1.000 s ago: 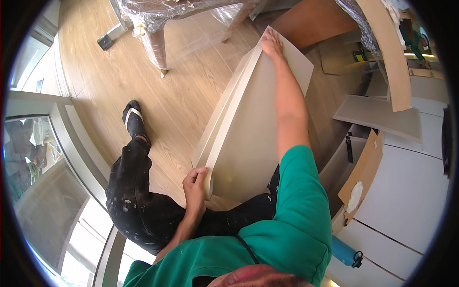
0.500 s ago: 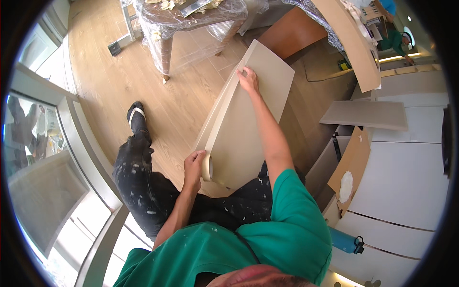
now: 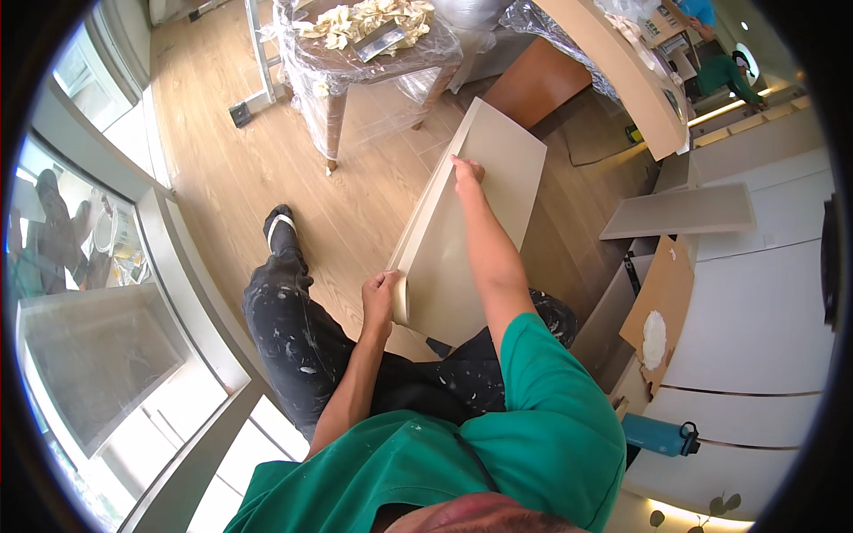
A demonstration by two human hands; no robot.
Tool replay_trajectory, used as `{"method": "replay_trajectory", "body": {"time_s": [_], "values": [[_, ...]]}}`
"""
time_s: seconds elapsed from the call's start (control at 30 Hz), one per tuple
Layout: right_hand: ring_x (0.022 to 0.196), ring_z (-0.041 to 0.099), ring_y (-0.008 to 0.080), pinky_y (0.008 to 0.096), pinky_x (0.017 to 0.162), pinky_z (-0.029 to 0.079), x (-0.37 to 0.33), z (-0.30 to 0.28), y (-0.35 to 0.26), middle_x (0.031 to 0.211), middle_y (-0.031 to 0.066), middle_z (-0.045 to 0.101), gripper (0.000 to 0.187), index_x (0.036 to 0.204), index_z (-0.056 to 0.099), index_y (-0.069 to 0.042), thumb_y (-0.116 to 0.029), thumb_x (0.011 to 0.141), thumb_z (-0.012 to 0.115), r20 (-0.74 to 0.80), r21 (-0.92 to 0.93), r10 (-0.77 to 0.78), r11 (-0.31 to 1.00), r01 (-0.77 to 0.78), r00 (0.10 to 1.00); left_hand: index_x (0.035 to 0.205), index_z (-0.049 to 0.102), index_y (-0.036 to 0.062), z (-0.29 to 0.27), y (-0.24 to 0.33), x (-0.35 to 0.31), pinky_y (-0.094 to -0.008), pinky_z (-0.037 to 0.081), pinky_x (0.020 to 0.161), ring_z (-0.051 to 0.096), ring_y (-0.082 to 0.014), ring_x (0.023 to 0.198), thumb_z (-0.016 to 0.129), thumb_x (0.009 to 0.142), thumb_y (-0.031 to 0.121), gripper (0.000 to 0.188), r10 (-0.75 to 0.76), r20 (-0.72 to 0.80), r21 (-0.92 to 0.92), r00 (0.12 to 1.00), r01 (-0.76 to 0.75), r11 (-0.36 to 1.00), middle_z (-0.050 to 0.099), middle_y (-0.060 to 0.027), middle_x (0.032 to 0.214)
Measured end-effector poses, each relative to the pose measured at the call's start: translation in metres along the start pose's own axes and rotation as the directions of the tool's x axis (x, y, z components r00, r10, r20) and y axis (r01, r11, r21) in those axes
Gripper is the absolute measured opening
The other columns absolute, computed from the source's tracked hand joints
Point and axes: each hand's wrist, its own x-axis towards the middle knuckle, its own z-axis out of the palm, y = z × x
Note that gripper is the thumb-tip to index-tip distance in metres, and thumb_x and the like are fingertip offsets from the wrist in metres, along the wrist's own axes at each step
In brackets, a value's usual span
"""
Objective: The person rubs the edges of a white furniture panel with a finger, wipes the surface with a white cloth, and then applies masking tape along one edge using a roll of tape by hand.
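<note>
A long beige board (image 3: 500, 191) leans lengthwise in front of me, its near end by my knees. My left hand (image 3: 380, 298) is closed on a roll of masking tape (image 3: 402, 300) at the near left corner. A pale tape strip (image 3: 430, 206) runs from the roll along the board's long left edge. Farther up, my right hand (image 3: 468, 171) touches the board close to that edge, one fingertip at the strip and its other fingers curled. Whether the tape is pinched under those fingers is hard to make out.
A plastic-wrapped stool (image 3: 386, 62) holds crumpled tape scraps (image 3: 373, 22) and a flat metal blade (image 3: 379, 42). A brown panel (image 3: 538, 84) stands behind the board. To my right are cardboard with white paste (image 3: 655, 340) and a blue bottle (image 3: 659, 434); a glazed frame (image 3: 191, 275) is left.
My right hand has slid a little nearer along the board's edge, its fingers now more curled. The strip lies closer to the edge. My view has shifted slightly.
</note>
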Motion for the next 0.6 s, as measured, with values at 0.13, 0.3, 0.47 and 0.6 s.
{"method": "replay_trajectory", "body": {"time_s": [0.13,0.3,0.47,0.6], "values": [[0.108,0.064,0.0253,0.047,0.104,0.046,-0.01,0.001,-0.007,0.109,0.0131,0.072,0.034,0.101,0.071,-0.002,-0.015,0.076,0.09,0.009,0.101,0.024,0.995,-0.025,1.0,0.098,0.071,0.0009,0.003,0.006,-0.004,-0.0252,0.049,0.062,0.062,-0.0092,0.067,0.062,0.1,0.021,0.022,0.022,0.008,-0.024,1.0,-0.022,0.999,0.069,-0.0017,0.082],[0.115,0.058,0.0233,0.048,0.105,0.043,-0.009,-0.003,-0.013,0.111,0.0076,0.072,0.028,0.097,0.074,-0.006,-0.02,0.077,0.09,0.107,0.251,0.064,0.964,-0.089,0.992,0.099,0.071,0.0007,0.009,0.019,-0.013,-0.024,0.049,0.063,0.062,-0.0081,0.068,0.062,0.1,0.021,0.022,0.04,0.034,-0.049,0.999,-0.038,0.998,0.069,-0.0014,0.083],[0.113,0.06,0.0231,0.0481,0.105,0.042,0.001,-0.007,-0.012,0.109,0.0055,0.072,0.031,0.1,0.074,-0.007,-0.022,0.078,0.089,0.089,0.207,0.099,0.971,-0.116,0.991,0.1,0.071,0.0006,0.012,0.018,-0.016,-0.0236,0.049,0.063,0.062,-0.0074,0.069,0.062,0.101,0.021,0.022,0.047,0.067,-0.074,0.997,-0.042,0.996,0.069,-0.0009,0.083],[0.104,0.065,0.0252,0.0463,0.098,0.049,-0.006,0.001,-0.013,0.108,0.0114,0.073,0.037,0.102,0.07,-0.002,-0.014,0.074,0.09,0.041,0.15,0.103,0.983,-0.108,0.994,0.097,0.071,-0.0012,0.01,0.017,-0.016,-0.023,0.046,0.064,0.058,-0.006,0.069,0.063,0.1,0.017,0.02,0.018,0.019,-0.074,1.0,-0.017,0.997,0.066,0.0008,0.082]]}}
